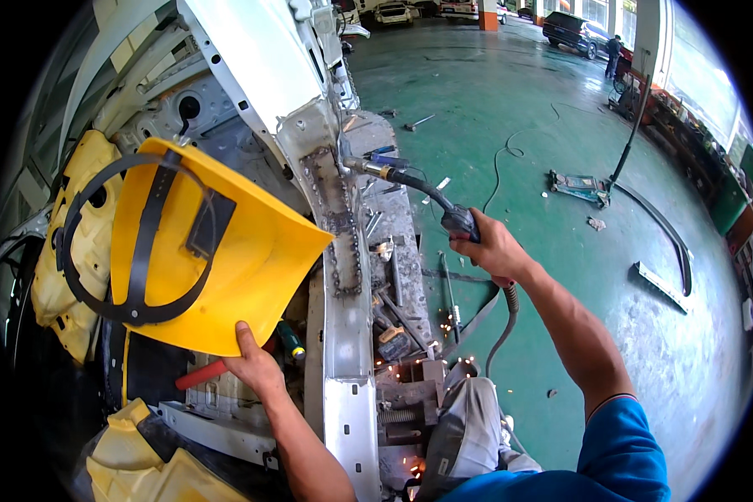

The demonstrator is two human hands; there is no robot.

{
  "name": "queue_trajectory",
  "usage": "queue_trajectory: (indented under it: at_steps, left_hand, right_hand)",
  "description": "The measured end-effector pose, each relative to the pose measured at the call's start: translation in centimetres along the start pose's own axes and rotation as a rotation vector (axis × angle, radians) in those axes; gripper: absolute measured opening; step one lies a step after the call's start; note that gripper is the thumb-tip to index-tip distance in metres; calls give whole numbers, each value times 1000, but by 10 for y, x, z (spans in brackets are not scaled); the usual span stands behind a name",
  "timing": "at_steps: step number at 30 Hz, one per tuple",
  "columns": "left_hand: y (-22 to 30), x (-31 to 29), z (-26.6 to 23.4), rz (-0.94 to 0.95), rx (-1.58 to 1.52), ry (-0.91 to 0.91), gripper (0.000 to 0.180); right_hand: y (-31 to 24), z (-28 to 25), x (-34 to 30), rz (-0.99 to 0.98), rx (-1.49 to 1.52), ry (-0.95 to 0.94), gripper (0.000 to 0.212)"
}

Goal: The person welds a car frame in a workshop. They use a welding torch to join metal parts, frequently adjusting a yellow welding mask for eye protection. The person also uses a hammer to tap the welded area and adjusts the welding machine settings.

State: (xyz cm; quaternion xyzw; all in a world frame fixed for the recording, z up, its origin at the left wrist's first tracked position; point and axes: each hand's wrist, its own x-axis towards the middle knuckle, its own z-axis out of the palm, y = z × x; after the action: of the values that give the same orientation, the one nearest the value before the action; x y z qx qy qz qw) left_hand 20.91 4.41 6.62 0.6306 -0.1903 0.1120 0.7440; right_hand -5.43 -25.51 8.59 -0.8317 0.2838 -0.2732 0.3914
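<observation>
My left hand (254, 366) grips the lower edge of a yellow welding mask (268, 251), thumb on its inner side. The mask's black headband (146, 243) and small dark window (211, 224) show. A red handle (201, 374) lies by my fingers; whether I hold it too, I cannot tell. My right hand (495, 248) is closed around a welding torch (458, 222). Its nozzle (361, 164) points left, at or very near the pale car body rail (347, 335). Rough weld beads (336, 226) outline a patch on that rail. Orange sparks (410, 464) fly low, near my leg.
Beside the rail, a grey bench (408, 251) bears loose tools and metal pieces. Yellow foam-like panels (71, 259) sit in the car body at left. On the green floor stand a floor jack (579, 187) and a curved strip (665, 226). A person (613, 57) stands far off.
</observation>
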Motion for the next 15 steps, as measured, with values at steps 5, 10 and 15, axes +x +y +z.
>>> queue_trajectory:
  at_steps: [5, 10, 15]
  left_hand:
    - [-8, 0, 1, -24, 7, -31, 43]
    - [-18, -7, 11, -1, 24, -97, 38]
    - [-18, -19, 25, -5, 48, -175, 34]
  right_hand:
    - [-2, 3, 3, 32, 0, 3, 30]
    - [-3, 8, 9, 10, 15, 3, 30]
    - [-4, 13, 13, -14, 8, 1, 30]
